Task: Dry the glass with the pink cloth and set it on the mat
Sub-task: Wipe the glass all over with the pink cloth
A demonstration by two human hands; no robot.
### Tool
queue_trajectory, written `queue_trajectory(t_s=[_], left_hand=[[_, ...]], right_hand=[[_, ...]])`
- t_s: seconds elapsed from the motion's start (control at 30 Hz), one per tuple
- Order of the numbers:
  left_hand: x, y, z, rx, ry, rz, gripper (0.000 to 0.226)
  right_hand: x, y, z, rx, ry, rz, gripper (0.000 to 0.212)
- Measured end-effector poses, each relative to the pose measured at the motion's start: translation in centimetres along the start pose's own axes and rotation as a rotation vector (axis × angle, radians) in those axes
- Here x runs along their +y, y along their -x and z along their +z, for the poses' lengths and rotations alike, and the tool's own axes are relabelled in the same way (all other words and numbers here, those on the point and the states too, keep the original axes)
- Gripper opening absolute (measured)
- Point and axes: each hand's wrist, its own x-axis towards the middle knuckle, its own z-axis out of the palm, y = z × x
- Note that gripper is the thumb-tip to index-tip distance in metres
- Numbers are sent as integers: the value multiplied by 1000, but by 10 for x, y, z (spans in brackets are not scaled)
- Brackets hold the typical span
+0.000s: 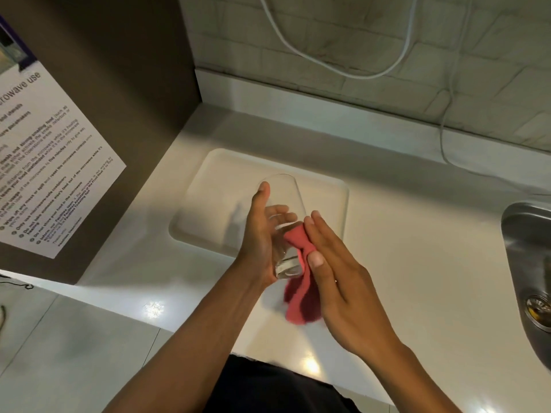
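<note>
Head view: the drying step is under way, above the desk [402,263].
Glass [286,210]: clear, smooth, a plain tumbler tilted with its thick base toward the person, held in the air over the near edge of the mat [208,180].
Left hand [259,236]: fingers wrapped around the glass wall, thumb up near the rim.
Right hand [337,281]: fingers nearly flat, pressing the pink cloth [301,290] to the lower side wall.
Cloth: soft, bunched, its tail hanging loose.
Mat: pale, flat, round-cornered (nothing on it).
Advice: turn the glass against the cloth, grip firmly since wet glass likely slips, and wipe inside too.
</note>
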Motion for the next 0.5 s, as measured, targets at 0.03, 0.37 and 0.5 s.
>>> queue_trajectory(t_s=[0.03, 0.37, 0.5], left_hand=[[-2, 1, 0, -4, -9, -26, 77], [1, -9, -4, 6, 43, -41, 79], [-8, -1, -3, -41, 19, -118, 89]], right_hand=[[1, -2, 0, 5, -26, 14, 45], [-9, -1, 9, 37, 31, -39, 45], [-7, -14, 5, 44, -157, 121, 36]])
